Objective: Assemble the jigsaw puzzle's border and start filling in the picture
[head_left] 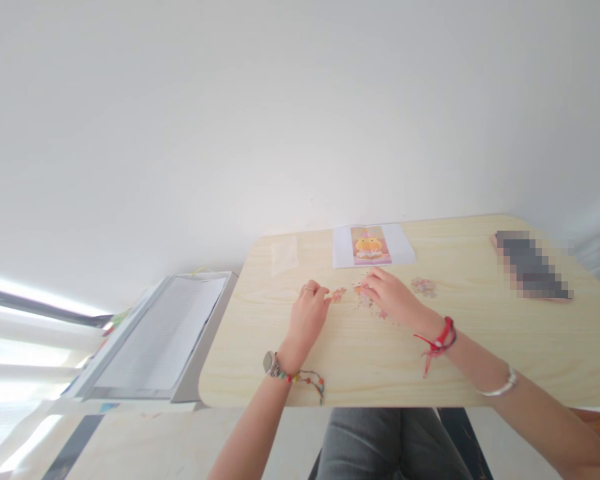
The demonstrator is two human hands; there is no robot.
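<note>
My left hand (pixel 309 312) rests on the table with its fingers curled and thumb drawn in. Just right of its fingertips lies a small cluster of orange-pink jigsaw puzzle pieces (pixel 339 294); whatever those fingers hold is hidden. My right hand (pixel 391 295) reaches in from the right, its fingers pinched over a loose scatter of puzzle pieces (pixel 364 301). A puzzle piece seems to be at its fingertips, partly covered by them. One pinkish puzzle piece (pixel 383 314) lies below that hand. Beyond its wrist is another pile of puzzle pieces (pixel 424 287).
A white sheet with a printed yellow cartoon picture (pixel 371 246) lies at the table's back. A clear plastic bag (pixel 285 257) is at the back left, and a blurred dark phone-like object (pixel 533 267) at the right. Left of the wooden table (pixel 250 360) stands a grey-white box holding papers (pixel 165 333).
</note>
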